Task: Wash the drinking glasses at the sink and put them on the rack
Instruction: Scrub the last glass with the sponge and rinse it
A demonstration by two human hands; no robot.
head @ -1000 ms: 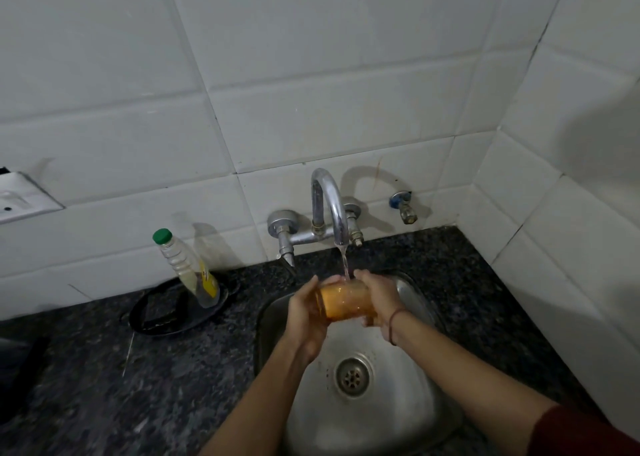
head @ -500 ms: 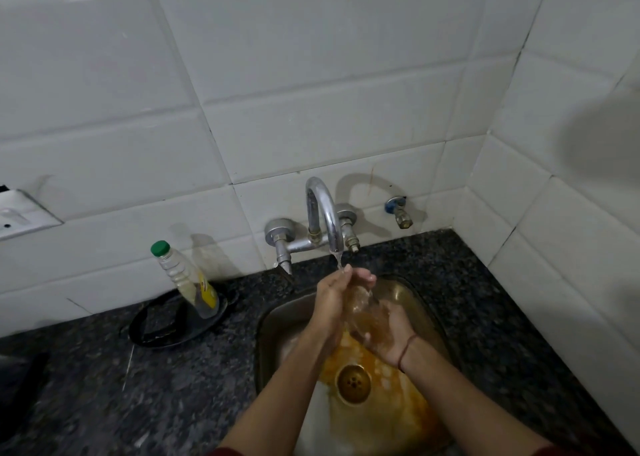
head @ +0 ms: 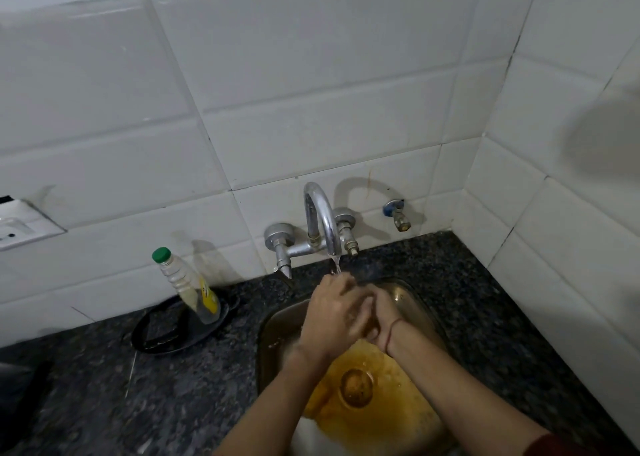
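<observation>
Both my hands are clasped together over the steel sink (head: 277, 327), just under the spout of the tap (head: 322, 220). My left hand (head: 332, 320) curls over the top and my right hand (head: 386, 317) wraps in from the right. The drinking glass sits between them and is almost wholly hidden by my fingers. A thin stream of water (head: 336, 265) runs from the spout onto my left hand. Orange-brown liquid (head: 391, 417) covers the sink bottom around the drain (head: 356, 386).
A clear bottle with a green cap (head: 188, 285) leans in a black round tray (head: 162, 334) on the dark granite counter (head: 173, 403) left of the sink. A small wall valve (head: 396, 213) sits right of the tap. White tiled walls close the back and right side.
The glass held orange liquid under the tap a second ago; it was tipped out, and the liquid now spreads over the sink bottom. My left hand has closed over the glass.
</observation>
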